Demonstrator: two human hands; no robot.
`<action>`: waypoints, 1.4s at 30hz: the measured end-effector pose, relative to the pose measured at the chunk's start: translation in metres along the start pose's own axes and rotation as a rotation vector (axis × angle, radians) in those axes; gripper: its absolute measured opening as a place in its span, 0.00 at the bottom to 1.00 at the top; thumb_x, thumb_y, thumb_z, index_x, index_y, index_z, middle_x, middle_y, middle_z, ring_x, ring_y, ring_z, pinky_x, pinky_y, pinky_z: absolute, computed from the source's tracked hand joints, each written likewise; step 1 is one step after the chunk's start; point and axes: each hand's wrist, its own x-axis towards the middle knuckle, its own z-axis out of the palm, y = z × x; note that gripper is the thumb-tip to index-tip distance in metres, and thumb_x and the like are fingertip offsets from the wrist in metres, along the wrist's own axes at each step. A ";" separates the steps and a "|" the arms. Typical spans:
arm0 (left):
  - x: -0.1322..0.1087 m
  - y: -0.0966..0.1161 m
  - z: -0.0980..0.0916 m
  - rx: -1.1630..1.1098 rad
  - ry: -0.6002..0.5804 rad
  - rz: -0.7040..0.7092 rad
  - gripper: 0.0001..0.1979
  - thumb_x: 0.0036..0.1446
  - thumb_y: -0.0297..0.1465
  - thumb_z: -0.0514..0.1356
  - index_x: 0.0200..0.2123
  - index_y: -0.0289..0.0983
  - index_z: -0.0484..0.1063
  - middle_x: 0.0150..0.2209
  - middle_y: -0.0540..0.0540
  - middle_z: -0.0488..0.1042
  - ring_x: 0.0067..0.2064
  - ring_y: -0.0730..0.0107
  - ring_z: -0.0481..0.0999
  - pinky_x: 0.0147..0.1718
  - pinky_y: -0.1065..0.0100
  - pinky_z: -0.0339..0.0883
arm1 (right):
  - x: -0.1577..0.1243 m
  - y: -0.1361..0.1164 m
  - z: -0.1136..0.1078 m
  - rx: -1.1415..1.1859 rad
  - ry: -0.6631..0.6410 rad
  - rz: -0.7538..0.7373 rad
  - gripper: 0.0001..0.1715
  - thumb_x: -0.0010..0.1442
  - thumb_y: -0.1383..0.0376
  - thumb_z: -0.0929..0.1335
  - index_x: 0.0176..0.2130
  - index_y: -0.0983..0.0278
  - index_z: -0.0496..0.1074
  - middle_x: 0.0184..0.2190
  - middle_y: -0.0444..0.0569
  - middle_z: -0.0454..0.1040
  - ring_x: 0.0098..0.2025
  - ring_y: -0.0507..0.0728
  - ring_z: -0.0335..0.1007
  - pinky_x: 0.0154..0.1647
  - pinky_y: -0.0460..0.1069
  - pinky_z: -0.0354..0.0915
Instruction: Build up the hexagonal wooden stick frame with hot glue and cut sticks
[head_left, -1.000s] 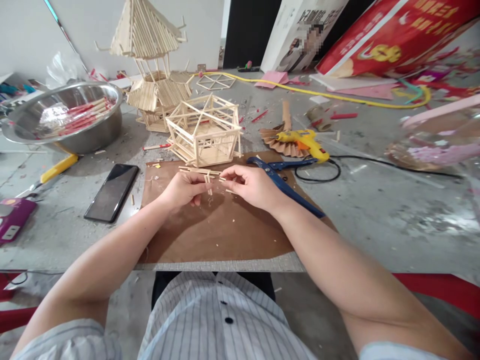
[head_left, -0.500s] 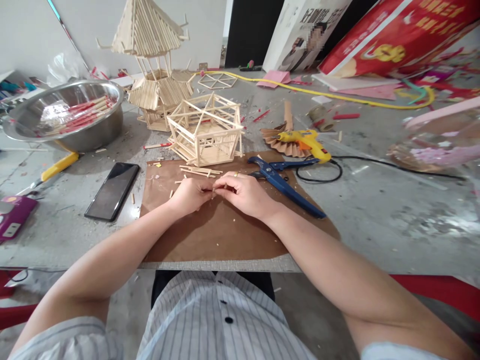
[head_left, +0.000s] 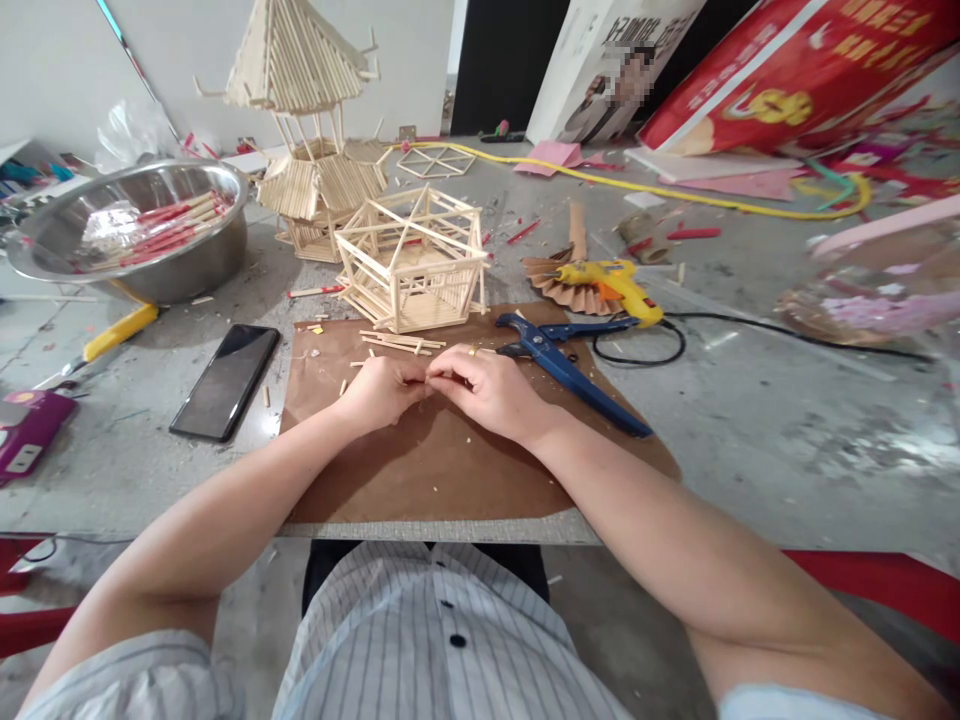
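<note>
My left hand and my right hand meet fingertip to fingertip over a brown mat. Both are closed in a pinch on a small wooden stick piece held between them; most of it is hidden by the fingers. Loose thin sticks lie on the mat just beyond my hands. Behind them stands a hexagonal stick frame, and further back a stick pagoda tower.
Blue cutters lie right of my right hand, with a yellow glue gun and its black cord beyond. A black phone lies to the left. A steel bowl with red-tipped sticks stands at the far left.
Over the last second my hands dropped closer to the mat and drew together. The short sticks visible between my fingers earlier are now mostly covered. Since half a second ago almost nothing has moved.
</note>
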 end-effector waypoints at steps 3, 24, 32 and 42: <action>0.002 -0.001 -0.015 -0.012 0.111 0.007 0.09 0.49 0.31 0.56 0.24 0.34 0.74 0.17 0.53 0.65 0.22 0.79 0.61 0.21 0.76 0.52 | 0.001 0.002 -0.005 -0.046 0.073 0.042 0.10 0.58 0.64 0.62 0.38 0.64 0.70 0.34 0.49 0.75 0.35 0.54 0.70 0.36 0.47 0.62; 0.007 -0.012 -0.044 0.020 0.336 -0.131 0.12 0.48 0.34 0.56 0.20 0.32 0.70 0.14 0.56 0.56 0.19 0.81 0.55 0.20 0.76 0.48 | 0.003 -0.015 0.018 -0.345 -0.341 -0.176 0.15 0.59 0.62 0.62 0.41 0.67 0.73 0.44 0.52 0.73 0.48 0.60 0.64 0.52 0.57 0.54; 0.009 -0.021 -0.038 0.159 0.077 -0.025 0.10 0.48 0.32 0.55 0.24 0.32 0.72 0.18 0.54 0.63 0.23 0.79 0.59 0.23 0.76 0.50 | 0.001 -0.013 0.021 -0.430 -0.222 -0.099 0.11 0.58 0.71 0.61 0.35 0.68 0.72 0.31 0.52 0.75 0.36 0.58 0.68 0.39 0.51 0.59; 0.004 -0.018 -0.026 0.362 -0.032 0.181 0.09 0.49 0.25 0.53 0.21 0.33 0.71 0.20 0.51 0.69 0.24 0.77 0.63 0.25 0.75 0.52 | 0.001 -0.006 0.014 -0.413 -0.267 -0.027 0.10 0.56 0.73 0.60 0.39 0.70 0.68 0.32 0.53 0.74 0.36 0.58 0.68 0.40 0.50 0.59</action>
